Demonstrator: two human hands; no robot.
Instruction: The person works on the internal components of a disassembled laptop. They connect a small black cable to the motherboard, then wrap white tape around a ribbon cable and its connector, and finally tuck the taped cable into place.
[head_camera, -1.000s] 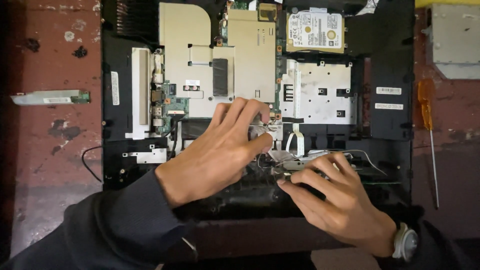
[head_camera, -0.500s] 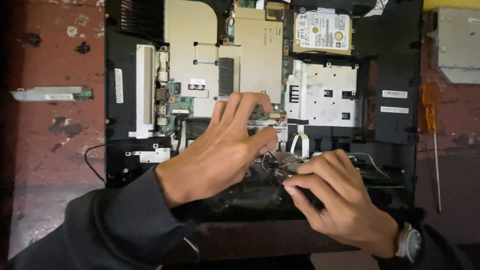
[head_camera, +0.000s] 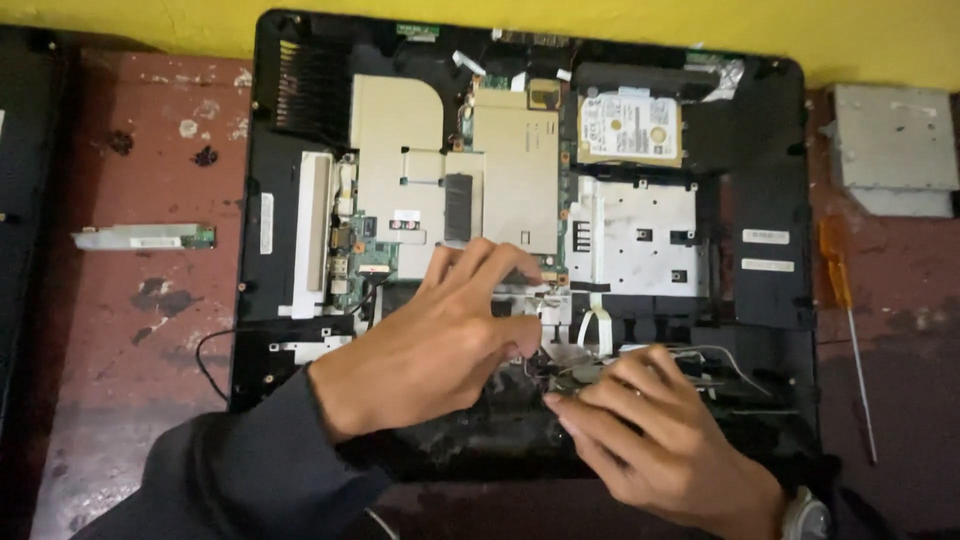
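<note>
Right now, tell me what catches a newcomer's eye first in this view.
The opened black computer case fills the middle, its beige metal shields and a hard drive at top right laid bare. Both hands work at the lower middle: the left hand and right hand pinch at thin wires. An orange screwdriver lies on the red table at right.

The opened computer chassis (head_camera: 760, 300) lies flat, back cover off, its black frame showing beige metal shields. Below the central beige shield (head_camera: 515, 170), near the chassis's lower edge, a tangle of thin wires and a small metal part (head_camera: 560, 372) sits under fingertips.
</note>
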